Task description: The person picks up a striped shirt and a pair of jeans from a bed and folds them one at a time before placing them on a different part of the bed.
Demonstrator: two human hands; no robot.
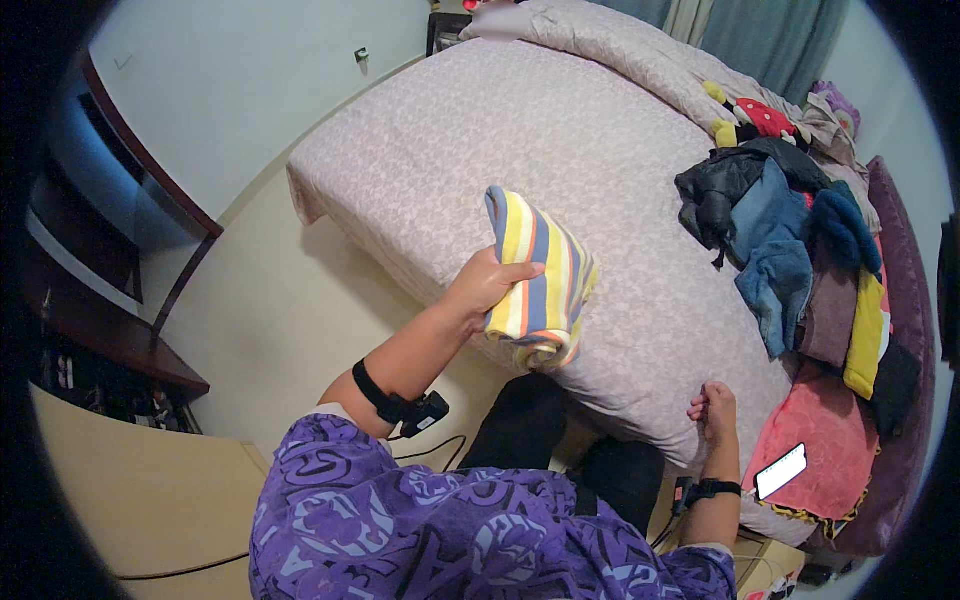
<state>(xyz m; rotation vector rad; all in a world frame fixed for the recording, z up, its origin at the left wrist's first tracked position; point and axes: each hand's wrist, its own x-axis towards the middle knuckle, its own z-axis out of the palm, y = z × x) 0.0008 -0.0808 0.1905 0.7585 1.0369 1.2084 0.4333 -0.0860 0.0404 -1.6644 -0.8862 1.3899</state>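
Observation:
My left hand (pixel 484 289) grips a folded striped cloth (pixel 544 277), thumb on top. Yellow, blue, white and orange stripes run along it, and its near end shows a rolled edge. I hold it above the front part of a bed with a pale patterned cover (pixel 510 127); whether the cloth touches the cover I cannot tell. Off to the right, close to the bed's near edge, my right hand (pixel 714 409) has its fingers curled, and nothing shows in it.
A heap of clothes (pixel 772 225) lies along the bed's right side beside a plush toy (pixel 761 116). Nearer me, a lit phone (pixel 781 472) rests on a pink cloth (pixel 825 442). A dark wooden shelf unit (pixel 112 352) stands at left. A cable (pixel 442 450) hangs by my left leg.

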